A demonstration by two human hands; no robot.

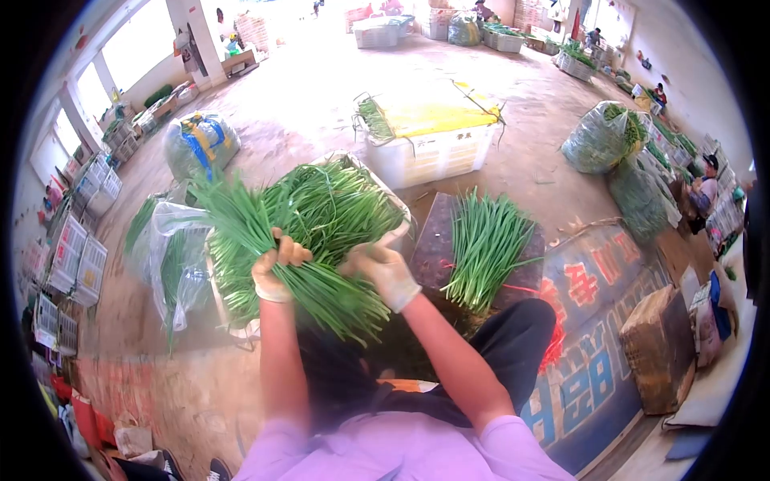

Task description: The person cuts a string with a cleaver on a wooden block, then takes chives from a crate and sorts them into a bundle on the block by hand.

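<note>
My left hand (pixel 278 264), in a pale glove with bare fingertips, is wrapped round a bunch of long green chives (pixel 241 216). Their leaf tips fan out to the upper left, and the stalk ends point down to the right. Close beside those stalks is my right hand (pixel 381 271), also gloved, its fingers curled together. Whatever it pinches is hidden. Under and beyond both hands, a white crate (pixel 405 210) is heaped with more chives (pixel 337 200). On a dark block (pixel 433 232) to the right lies a separate pile of chives (pixel 491 248).
Ahead stands a white crate with a yellow cover (pixel 437 120). Clear plastic bags (pixel 172 232) sit at the left, with stuffed bags (pixel 605 136) at the right. A wooden box (pixel 658 349) stands near a painted board (pixel 593 337). A co-worker (pixel 704 192) sits far right.
</note>
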